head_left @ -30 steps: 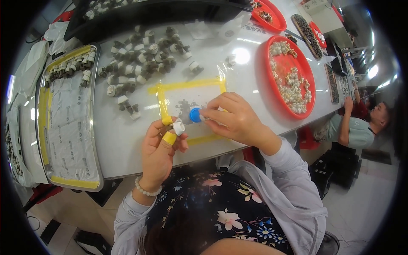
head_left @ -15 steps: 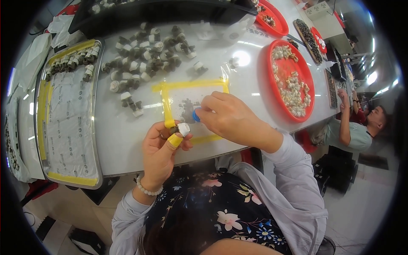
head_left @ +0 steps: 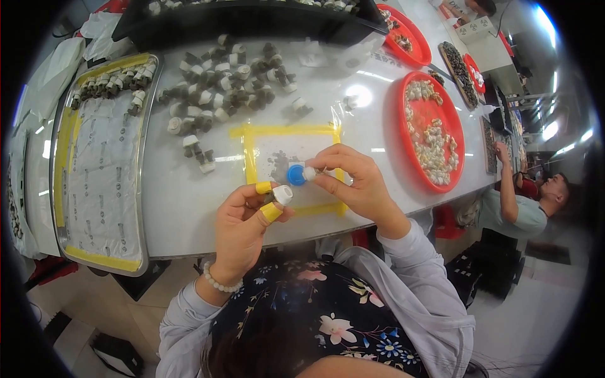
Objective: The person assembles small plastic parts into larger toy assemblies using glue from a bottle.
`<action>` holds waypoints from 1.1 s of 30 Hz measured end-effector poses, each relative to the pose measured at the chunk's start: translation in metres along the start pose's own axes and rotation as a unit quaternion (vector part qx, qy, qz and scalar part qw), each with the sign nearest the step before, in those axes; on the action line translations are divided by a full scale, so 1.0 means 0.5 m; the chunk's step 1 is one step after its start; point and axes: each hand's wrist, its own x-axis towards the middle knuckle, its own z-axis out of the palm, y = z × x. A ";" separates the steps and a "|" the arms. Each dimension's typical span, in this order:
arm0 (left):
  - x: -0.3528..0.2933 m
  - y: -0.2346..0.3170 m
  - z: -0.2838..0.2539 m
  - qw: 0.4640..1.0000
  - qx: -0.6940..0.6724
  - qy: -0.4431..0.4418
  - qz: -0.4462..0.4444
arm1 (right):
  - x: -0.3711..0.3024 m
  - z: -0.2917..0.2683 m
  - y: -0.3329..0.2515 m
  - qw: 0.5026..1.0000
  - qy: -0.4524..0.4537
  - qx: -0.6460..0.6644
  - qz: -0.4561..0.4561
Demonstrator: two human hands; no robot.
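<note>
My left hand (head_left: 241, 220), with yellow tape around its thumb and a finger, pinches a small white-topped fitting (head_left: 283, 194) with a dark lower part. The white end points up and to the right. My right hand (head_left: 362, 184) is closed with thumb and fingertips on a small white piece (head_left: 309, 173), mostly covered by the fingers. Right beside that piece lies a round blue cap (head_left: 295, 175), inside a rectangle of yellow tape (head_left: 290, 130) on the white table. Dark smudges (head_left: 279, 162) mark the surface left of the cap.
Many similar white-and-dark fittings (head_left: 220, 94) are heaped beyond my left hand. A lined metal tray (head_left: 101, 189) at left bears a row of them. A red tray (head_left: 458, 135) with small pale pieces stands at right. A black bin (head_left: 252, 28) spans the back. Another person (head_left: 513, 208) sits far right.
My right hand has turned and drawn back right from over the blue cap, uncovering it, and a small white piece now shows at its fingertips. My left hand keeps its fitting.
</note>
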 end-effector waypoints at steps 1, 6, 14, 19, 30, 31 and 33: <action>0.001 0.000 0.003 1.000 0.006 0.006 -0.006 | -0.001 0.000 0.001 1.000 0.000 0.003 0.005; 0.005 -0.005 0.004 1.000 0.015 -0.003 0.005 | -0.001 0.000 -0.004 1.000 0.003 0.016 0.006; 0.004 -0.014 -0.003 1.000 0.027 -0.001 0.015 | -0.001 0.006 -0.024 0.997 -0.026 0.074 -0.012; 0.005 -0.017 -0.004 0.999 0.020 -0.008 0.027 | 0.001 0.009 -0.024 0.996 -0.044 0.073 -0.007; 0.000 -0.024 -0.006 0.997 0.055 -0.009 0.058 | -0.004 0.022 -0.026 0.997 -0.058 0.000 -0.051; 0.000 -0.024 -0.005 0.996 0.063 -0.015 0.062 | -0.006 0.023 -0.026 0.997 -0.053 -0.009 -0.060; 0.002 -0.026 -0.002 0.995 0.073 -0.015 0.059 | -0.011 0.022 -0.023 0.997 -0.040 -0.024 -0.067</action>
